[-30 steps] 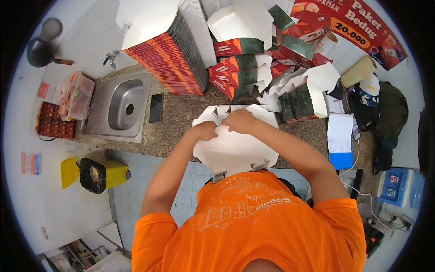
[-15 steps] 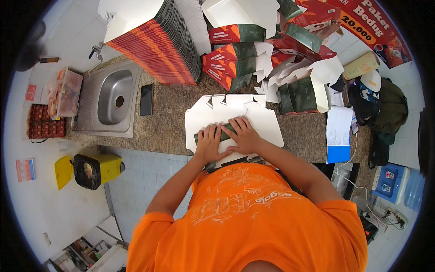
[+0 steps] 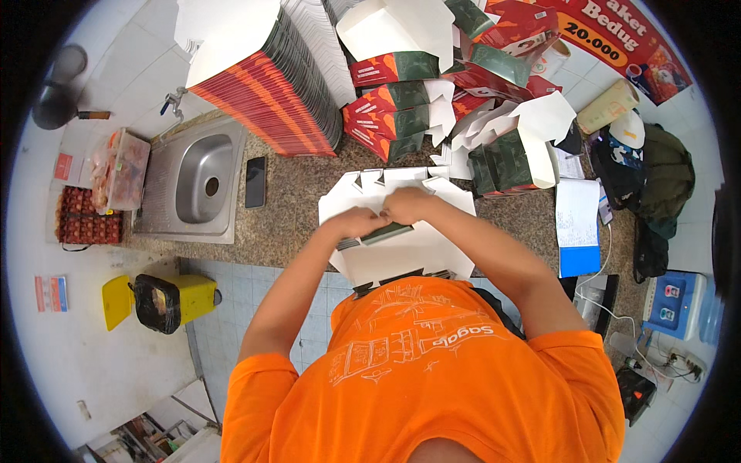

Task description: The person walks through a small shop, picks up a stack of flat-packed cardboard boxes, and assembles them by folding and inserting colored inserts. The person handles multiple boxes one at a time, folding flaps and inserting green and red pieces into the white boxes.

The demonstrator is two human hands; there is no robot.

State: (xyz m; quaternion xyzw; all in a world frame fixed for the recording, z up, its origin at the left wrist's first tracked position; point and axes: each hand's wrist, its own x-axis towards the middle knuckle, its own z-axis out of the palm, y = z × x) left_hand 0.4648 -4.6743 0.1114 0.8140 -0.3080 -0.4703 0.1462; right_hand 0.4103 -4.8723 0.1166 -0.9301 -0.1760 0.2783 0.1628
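Observation:
A partly folded cardboard food box point(image 3: 409, 251), white inside with dark green showing on a folded panel, lies at the counter's front edge against my shirt. My left hand point(image 3: 360, 223) has its fingers curled over the folded green panel near the box's middle. Close beside it, my right hand point(image 3: 409, 206) is also closed, pinching the white card at the same fold. The fingertips of both hands nearly meet and are partly hidden. Notched flaps stand along the box's far edge.
A tall stack of flat red boxes point(image 3: 266, 92) rises behind on the left. Folded boxes point(image 3: 386, 119) are piled at the back. A phone point(image 3: 255, 182) lies beside the steel sink point(image 3: 204, 181). An open notebook point(image 3: 579, 224) is at the right.
Both hands have gone from lying flat on the green panel to curled fingers gripping the card. The right hand has shifted slightly away from me, and the view has tilted a little.

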